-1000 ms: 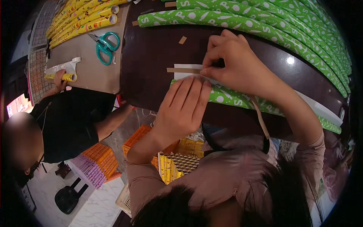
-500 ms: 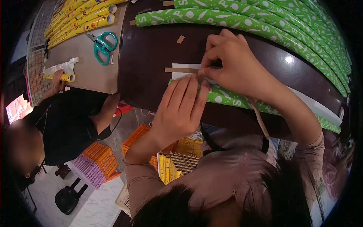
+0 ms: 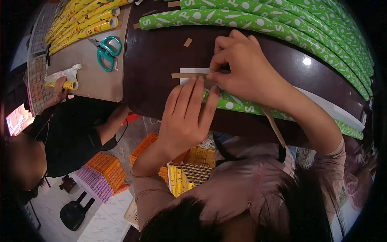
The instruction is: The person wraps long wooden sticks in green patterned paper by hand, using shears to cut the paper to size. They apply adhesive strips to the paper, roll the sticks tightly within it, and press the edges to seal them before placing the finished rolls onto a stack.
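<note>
On the dark table, a green printed sheet is partly rolled, with its white underside showing along the far edge. A strip of brown tape lies along the white edge near its left end. My right hand pinches that tape between thumb and finger. My left hand is laid with fingers stretched out, their tips on the tape and the green roll. A brown tape tail hangs below my right hand; whether it is the same strip is hidden.
Finished-looking green rolls lie along the table's far side. A small brown tape piece is nearby. Teal scissors and yellow rolls lie on the left table, where a co-worker's hand holds a yellow roll. Orange crates stand below.
My left hand has shifted slightly left, its fingertips now on the tape. My right hand keeps its pinch, moving slightly left with the view.
</note>
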Demonstrator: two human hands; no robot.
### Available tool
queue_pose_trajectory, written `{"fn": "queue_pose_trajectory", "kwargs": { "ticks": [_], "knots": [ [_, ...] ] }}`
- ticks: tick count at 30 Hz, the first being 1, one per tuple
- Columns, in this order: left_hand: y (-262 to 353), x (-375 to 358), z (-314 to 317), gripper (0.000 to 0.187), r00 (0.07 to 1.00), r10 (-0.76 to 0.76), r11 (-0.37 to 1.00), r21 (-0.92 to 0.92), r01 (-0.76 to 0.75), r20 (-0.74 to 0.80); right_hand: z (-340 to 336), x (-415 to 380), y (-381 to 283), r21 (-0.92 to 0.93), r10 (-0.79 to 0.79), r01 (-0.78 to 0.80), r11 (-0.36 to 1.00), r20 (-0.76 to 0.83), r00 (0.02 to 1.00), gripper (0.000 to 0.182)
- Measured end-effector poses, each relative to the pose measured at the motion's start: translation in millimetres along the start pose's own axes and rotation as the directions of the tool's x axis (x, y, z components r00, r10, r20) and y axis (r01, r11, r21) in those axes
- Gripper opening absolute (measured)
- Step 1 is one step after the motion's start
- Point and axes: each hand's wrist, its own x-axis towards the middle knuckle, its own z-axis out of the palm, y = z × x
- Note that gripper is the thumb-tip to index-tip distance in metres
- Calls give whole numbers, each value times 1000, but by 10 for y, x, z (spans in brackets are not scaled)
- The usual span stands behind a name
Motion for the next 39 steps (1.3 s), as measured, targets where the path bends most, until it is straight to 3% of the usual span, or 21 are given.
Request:
{"fn": "queue_pose_trajectory", "kwargs": {
  "ticks": [16, 25, 27, 31, 34, 35, 37, 39],
  "knots": [
    [18, 51, -108, 33, 993, -17, 1000, 5, 17, 116, 11, -26, -11, -45, 9, -10, 999, -15, 1000, 7],
    [2, 29, -72, 34, 993, -19, 1000, 22, 17, 116, -115, -73, 31, -34, -51, 50, 998, -27, 998, 21],
    [5, 27, -56, 35, 994, -17, 999, 30, 14, 105, -223, -161, -8, -27, -19, 21, 999, 74, 997, 21],
    [-2, 26, -55, 34, 995, -16, 999, 37, 12, 100, -400, -426, 40, 64, -3, -5, 998, 124, 992, 18],
    [21, 38, -66, 34, 993, -33, 999, 34, 30, 111, -759, -644, 10, 300, 367, -450, 841, 295, 882, 22],
    [21, 35, -64, 34, 994, -30, 999, 24, 28, 106, -804, -784, 56, 293, 376, -457, 839, 293, 879, 22],
    [15, 28, -62, 34, 992, -38, 999, 37, 33, 123, -909, -1098, 172, 303, 475, -472, 828, 70, 877, 19],
    [25, 30, -56, 35, 992, -38, 999, 32, 34, 119, -1088, -1373, 212, 292, 576, -568, 769, 68, 815, 19]
  ]
}}
